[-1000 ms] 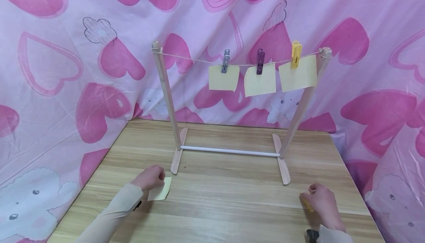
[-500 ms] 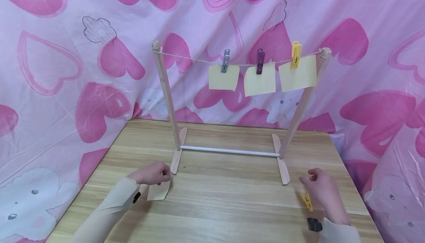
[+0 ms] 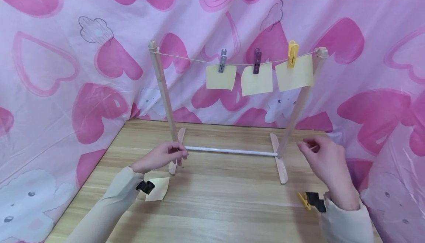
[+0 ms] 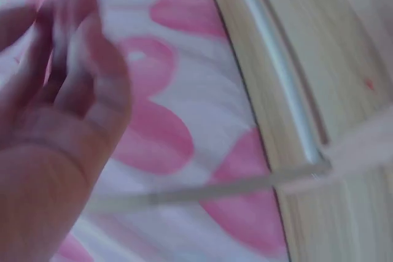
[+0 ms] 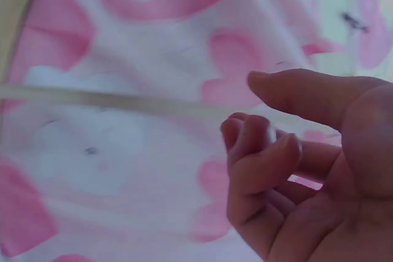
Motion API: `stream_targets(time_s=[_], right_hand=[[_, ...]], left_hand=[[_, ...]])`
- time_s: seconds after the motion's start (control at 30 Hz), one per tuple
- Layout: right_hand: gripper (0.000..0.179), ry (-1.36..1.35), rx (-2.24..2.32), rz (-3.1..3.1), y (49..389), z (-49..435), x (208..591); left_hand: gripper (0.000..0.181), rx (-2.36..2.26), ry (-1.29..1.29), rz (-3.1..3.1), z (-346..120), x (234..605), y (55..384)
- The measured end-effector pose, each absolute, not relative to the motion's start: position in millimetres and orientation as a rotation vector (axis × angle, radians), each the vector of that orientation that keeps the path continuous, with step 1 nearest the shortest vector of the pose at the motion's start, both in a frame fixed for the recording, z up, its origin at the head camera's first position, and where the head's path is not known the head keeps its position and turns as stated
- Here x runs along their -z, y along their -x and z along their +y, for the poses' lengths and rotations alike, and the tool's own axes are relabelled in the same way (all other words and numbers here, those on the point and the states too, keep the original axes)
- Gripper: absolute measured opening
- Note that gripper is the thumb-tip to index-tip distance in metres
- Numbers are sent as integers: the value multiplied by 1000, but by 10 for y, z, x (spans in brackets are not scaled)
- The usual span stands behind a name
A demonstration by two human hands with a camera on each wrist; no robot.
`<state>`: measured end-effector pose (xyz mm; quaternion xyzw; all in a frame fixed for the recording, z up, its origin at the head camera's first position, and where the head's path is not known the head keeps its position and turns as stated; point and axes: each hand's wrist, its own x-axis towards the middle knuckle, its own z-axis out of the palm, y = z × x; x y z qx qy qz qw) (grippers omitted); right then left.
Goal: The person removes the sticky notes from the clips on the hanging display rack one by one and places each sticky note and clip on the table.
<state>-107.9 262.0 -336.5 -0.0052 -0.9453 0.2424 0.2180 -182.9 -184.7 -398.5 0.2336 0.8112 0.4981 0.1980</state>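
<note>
My left hand (image 3: 164, 154) hovers in front of the left post of the wooden stand (image 3: 163, 88), fingers loosely bent and holding nothing. Below its wrist a pale yellow paper (image 3: 161, 188) lies on the table. My right hand (image 3: 328, 158) is raised right of the stand; its loosely curled fingers hold nothing in the right wrist view. A yellow clothespin (image 3: 303, 201) lies on the table by the right wrist. From the string hang three papers: the left one (image 3: 220, 79) under a grey clothespin (image 3: 223, 61), the middle one (image 3: 257, 81) under a purple clothespin (image 3: 257, 61), the right one (image 3: 294, 77) under another yellow clothespin (image 3: 293, 54).
A white rod (image 3: 229, 150) joins the stand's two wooden feet. The wood-grain table (image 3: 225, 206) meets a pink heart-patterned cloth (image 3: 49, 125) at the back and sides. Black straps with small devices are on both wrists.
My right hand has let go of the yellow clothespin on the table and risen. My left hand has left the loose paper and moved up and right.
</note>
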Motion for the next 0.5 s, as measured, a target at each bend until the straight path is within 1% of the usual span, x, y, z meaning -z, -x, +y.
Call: stream_targets(time_s=[0.1,0.23,0.37,0.5], right_hand=[[15,-72,-666,-2512,1113,2492,3143],[15,-178,-699,-2339,1159,2331,2833],[17,-236,-738,-2210,1190,2189,2534],[20,-297,-829,-2202,1223,2019,2282]], left_hand=[[18,-1530,-594,2332,-1750,3877,1854],[18,-1590,-606,2447,-1609,3725,1913],[19,-1629,-616,2480,-1465,3562,1985],[23,-1752,-559,2449,-1314,3432,2048]])
